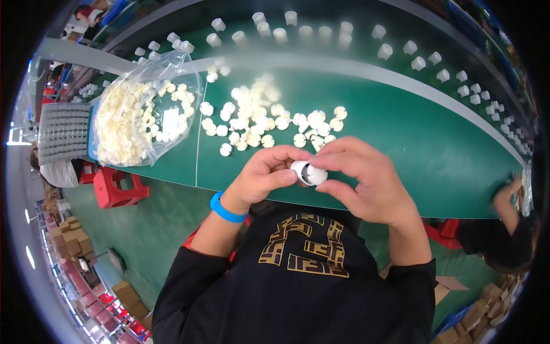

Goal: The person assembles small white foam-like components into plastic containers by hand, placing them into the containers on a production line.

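Observation:
Just over the near edge of the green table, my left hand [264, 175] grips a small white plastic housing [299, 167] between thumb and fingers. Its dark opening faces right. A white rounded cap [316, 175] sits tilted at that opening, pinched by the thumb and fingers of my right hand [366, 182]. Whether the two parts are joined I cannot tell. Beyond my hands, many small cream-white round plastic pieces [252, 109] lie loose on the table, a few close to my right fingertips.
An open clear plastic bag [123, 123] full of similar pieces lies at the left. Rows of white cylindrical parts [280, 35] stand along the strip at the back. A red stool [112, 188] is left of the table. Another person's arm [505, 202] reaches in at the far right.

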Action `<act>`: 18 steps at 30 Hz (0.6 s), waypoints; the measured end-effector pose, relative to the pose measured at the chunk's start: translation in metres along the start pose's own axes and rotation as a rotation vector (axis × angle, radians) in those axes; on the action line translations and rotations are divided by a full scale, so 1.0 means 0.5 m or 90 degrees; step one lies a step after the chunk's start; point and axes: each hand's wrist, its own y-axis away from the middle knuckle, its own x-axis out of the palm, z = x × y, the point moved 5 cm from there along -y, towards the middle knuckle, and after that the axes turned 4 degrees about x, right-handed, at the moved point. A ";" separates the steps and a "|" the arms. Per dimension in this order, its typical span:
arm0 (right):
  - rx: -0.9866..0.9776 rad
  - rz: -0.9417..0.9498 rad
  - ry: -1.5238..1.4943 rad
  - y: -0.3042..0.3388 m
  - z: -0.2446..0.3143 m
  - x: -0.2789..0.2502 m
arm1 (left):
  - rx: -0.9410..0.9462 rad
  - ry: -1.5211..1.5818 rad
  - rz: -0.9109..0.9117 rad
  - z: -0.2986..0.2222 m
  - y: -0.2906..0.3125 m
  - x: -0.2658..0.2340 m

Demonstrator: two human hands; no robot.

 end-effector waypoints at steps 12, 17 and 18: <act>-0.040 0.040 0.018 0.010 0.011 0.017 | -0.057 0.120 0.060 0.016 0.001 0.011; -0.020 0.038 -0.060 0.016 0.005 0.018 | -0.080 0.150 0.060 0.028 0.009 0.006; 0.000 0.037 -0.087 0.018 -0.005 0.019 | -0.082 0.150 0.056 0.030 0.009 0.005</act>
